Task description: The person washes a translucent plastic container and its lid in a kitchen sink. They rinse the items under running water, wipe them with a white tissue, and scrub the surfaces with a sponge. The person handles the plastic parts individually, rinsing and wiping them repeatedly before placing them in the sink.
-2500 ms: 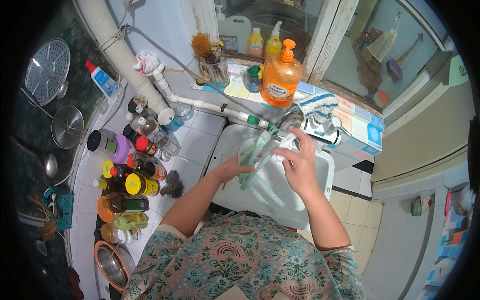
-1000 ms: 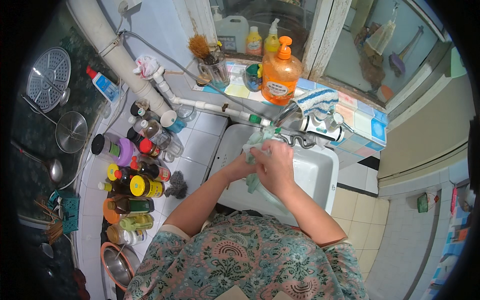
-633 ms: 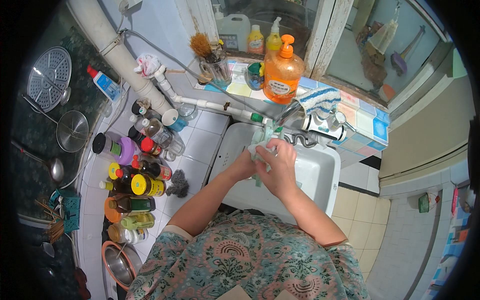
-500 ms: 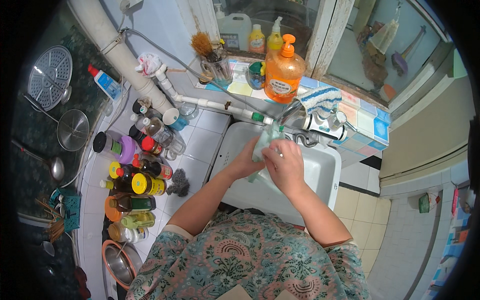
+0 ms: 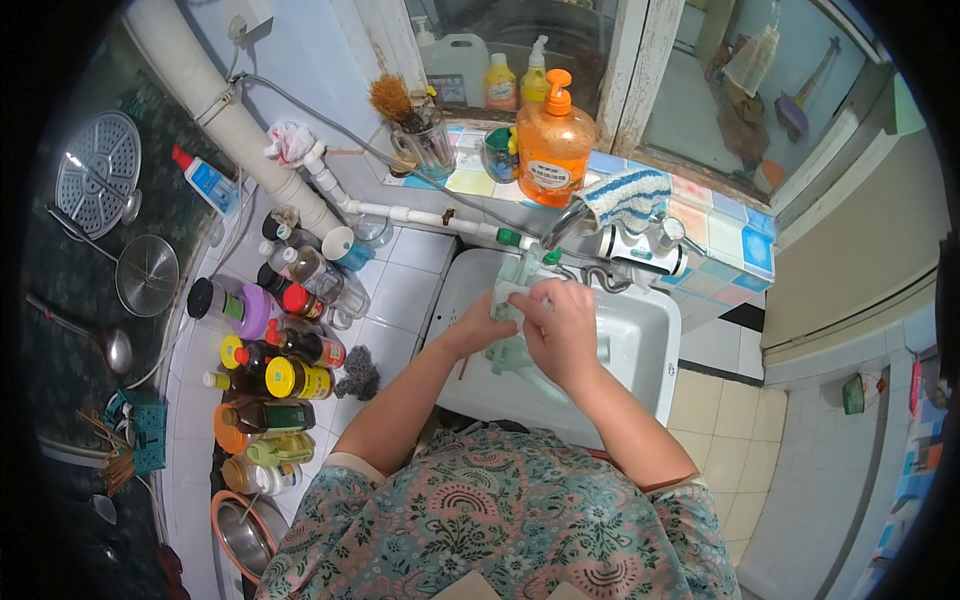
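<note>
Hands lower now, cloth (image 5: pixel 513 300) half hidden

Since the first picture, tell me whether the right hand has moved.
Yes. The right hand has drawn in leftward, from the right part of the white sink to close over the pale green cloth below the tap.

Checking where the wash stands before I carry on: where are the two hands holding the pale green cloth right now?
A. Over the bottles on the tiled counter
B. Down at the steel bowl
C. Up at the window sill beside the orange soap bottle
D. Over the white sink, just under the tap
D: both the left hand and the right hand grip the pale green cloth over the white sink, just below the tap.
</note>
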Tool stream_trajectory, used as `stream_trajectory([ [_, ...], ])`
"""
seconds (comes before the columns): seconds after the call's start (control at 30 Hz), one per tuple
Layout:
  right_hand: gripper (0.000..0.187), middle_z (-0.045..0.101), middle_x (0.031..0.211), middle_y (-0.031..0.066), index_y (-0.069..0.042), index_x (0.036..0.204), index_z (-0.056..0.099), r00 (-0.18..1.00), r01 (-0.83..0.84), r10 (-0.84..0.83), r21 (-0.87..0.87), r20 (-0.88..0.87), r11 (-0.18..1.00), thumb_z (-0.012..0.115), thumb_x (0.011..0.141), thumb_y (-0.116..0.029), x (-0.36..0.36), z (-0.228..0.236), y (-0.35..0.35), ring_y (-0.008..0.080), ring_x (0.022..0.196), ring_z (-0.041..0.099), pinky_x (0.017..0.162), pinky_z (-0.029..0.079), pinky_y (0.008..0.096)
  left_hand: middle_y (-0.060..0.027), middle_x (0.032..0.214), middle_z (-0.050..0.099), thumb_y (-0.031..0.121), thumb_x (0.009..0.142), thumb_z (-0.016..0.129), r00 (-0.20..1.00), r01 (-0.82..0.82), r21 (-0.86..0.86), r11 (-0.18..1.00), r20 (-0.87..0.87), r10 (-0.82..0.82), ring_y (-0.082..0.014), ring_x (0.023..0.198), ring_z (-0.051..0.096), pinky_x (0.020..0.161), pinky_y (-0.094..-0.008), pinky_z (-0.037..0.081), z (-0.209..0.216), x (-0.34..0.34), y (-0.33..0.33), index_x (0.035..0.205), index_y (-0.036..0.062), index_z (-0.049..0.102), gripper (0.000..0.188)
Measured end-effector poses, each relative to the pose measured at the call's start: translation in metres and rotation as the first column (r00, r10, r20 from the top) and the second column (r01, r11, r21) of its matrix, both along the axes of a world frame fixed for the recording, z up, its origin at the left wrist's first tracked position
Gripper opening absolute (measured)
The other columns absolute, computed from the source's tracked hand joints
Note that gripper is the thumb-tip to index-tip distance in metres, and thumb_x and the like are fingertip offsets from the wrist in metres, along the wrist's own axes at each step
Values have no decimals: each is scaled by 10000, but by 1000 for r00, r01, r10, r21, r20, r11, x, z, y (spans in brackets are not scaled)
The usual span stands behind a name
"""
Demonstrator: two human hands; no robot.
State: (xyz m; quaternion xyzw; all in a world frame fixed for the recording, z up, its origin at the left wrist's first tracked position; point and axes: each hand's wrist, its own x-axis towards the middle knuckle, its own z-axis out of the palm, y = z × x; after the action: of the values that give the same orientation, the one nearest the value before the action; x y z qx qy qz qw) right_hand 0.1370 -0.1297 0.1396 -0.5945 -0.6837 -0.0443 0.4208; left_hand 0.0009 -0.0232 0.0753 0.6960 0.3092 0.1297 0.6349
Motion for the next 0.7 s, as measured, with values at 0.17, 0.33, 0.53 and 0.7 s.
stream_trajectory([
  [0.17,348,501,859,25,-118,1005,657,986,-28,-5,-192,-169,981,595,687,9,-9,-11,0,236,861,493,790,352,349,-71,1013,615,194,800,625,999,15,102,995,-33,-12,-148,950,564,805,-307,461,29,7,-13,1101,36,571,344],
  [0.33,298,530,843,40,-82,1001,644,885,-93,-6,-190,-465,977,654,705,-44,-19,-23,2,242,801,502,754,381,345,-65,1015,603,72,789,585,992,125,173,977,-8,-125,-163,935,558,802,-314,454,24,11,-11,1058,45,543,274],
  [0.53,218,556,819,41,-91,928,633,1000,28,-29,-43,-9,999,678,715,-80,-17,-19,-3,242,758,544,647,455,349,-92,1093,581,104,832,583,969,105,278,955,-243,-36,-176,977,552,814,-323,456,21,11,-20,1116,57,537,291],
  [0.7,156,571,781,36,-97,852,645,988,-75,74,2,-136,997,688,705,-65,-16,-33,-3,221,713,573,570,479,334,-92,1177,537,103,834,591,993,-104,3,995,56,104,-188,1054,529,866,-319,443,-46,1,-9,1264,63,464,451],
])
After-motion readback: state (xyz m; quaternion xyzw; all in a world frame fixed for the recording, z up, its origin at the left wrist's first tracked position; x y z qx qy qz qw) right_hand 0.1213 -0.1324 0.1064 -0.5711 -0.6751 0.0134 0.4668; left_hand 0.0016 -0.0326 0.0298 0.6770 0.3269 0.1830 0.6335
